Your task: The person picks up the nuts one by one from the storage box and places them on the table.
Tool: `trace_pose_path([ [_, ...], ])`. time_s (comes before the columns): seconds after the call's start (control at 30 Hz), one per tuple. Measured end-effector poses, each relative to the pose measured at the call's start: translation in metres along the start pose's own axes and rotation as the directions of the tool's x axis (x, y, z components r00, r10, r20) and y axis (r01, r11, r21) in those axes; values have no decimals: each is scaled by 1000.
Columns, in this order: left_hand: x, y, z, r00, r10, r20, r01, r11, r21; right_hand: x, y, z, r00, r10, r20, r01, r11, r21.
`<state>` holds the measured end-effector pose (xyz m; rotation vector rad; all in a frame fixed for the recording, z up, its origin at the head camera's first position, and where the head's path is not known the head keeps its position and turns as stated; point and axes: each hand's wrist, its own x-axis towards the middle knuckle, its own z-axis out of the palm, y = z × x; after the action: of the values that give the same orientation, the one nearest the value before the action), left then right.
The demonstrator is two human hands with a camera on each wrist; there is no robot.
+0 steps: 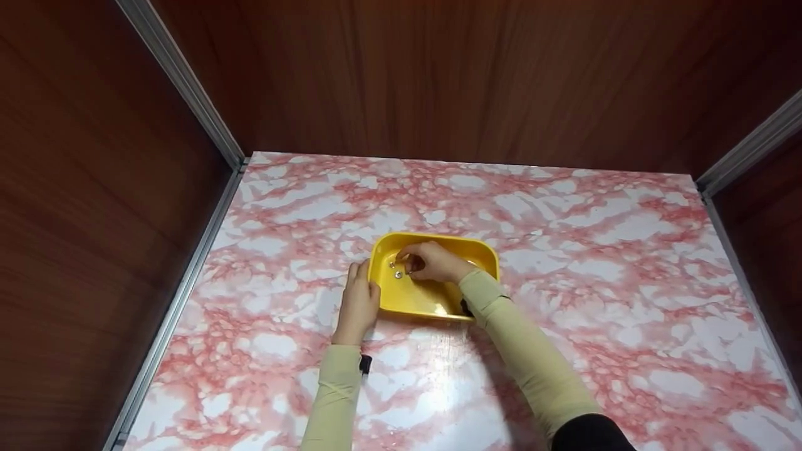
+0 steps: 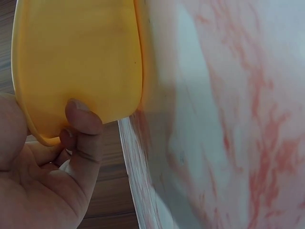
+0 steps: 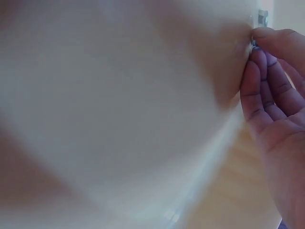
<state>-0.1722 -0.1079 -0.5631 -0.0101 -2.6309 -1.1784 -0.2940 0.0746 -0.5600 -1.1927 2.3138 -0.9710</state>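
A yellow plastic tray [image 1: 404,297] with rounded corners lies on the tabletop. My left hand [image 1: 359,299] grips its left end, with the thumb pressed against the outer wall [image 2: 81,57] in the left wrist view. My right hand [image 1: 433,263] is inside the tray, fingers bent. In the right wrist view its thumb and fingertips pinch a small shiny metal piece [image 3: 254,43], mostly hidden. Small round silver pieces [image 1: 398,275], which look like nuts, lie on the tray floor beside the right fingertips. The right forearm covers the tray's near right corner.
The tabletop [image 1: 601,250] has a red and white marbled pattern. Dark wood panels [image 1: 438,81] stand behind it and at both sides, with metal strips [image 1: 182,81] at the corners. Much of the right wrist view is blurred.
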Motion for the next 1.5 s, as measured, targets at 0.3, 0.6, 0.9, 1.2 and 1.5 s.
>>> trace_pose_path([
  [0.3,0,0,0,1000,6,2,-6,1000,-16,-1,-2,-1,1000,-18,-10,18,1000,-9],
  [0.6,-1,1,1,1000,2,7,-2,1000,-21,-3,-2,-1,1000,5,-17,-5,1000,-9],
  [0.9,-1,1,1,1000,-13,11,13,1000,-16,-3,-4,-2,1000,22,-15,-22,1000,6],
  [1.2,-1,1,-1,1000,-6,16,6,1000,-10,-2,-4,-3,999,35,-26,-35,999,18],
  [1.5,-1,0,-1,1000,15,-1,-15,1000,11,-3,-6,-4,999,-4,-45,6,1000,31],
])
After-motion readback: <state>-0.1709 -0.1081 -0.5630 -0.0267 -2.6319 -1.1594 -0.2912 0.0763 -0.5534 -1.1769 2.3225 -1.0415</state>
